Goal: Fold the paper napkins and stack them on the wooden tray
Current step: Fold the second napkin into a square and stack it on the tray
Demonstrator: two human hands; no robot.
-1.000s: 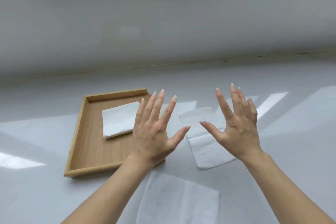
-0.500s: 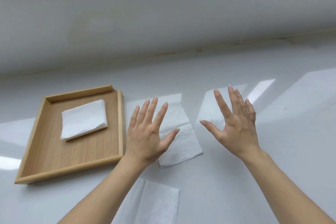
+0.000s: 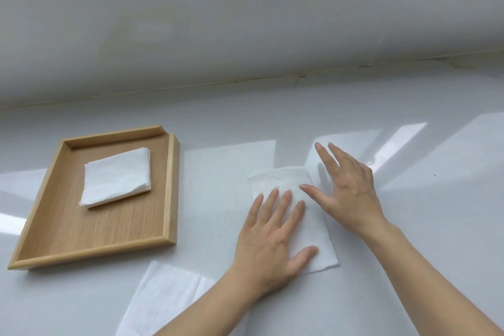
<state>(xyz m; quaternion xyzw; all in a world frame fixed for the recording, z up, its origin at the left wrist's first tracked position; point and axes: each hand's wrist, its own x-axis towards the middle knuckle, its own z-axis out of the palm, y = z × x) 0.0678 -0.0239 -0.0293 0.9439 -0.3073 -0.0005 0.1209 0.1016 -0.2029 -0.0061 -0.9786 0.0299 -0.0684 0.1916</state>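
Head view: on the white table a paper napkin lies flat, folded into a long strip. The left hand rests palm down on it, fingers spread, gripping nothing. The right hand is also spread flat, its thumb on the napkin's right edge and its fingers reaching past it over the table. To the left sits the wooden tray with a stack of folded napkins in its far part. Another napkin lies at the near edge, partly under the left forearm.
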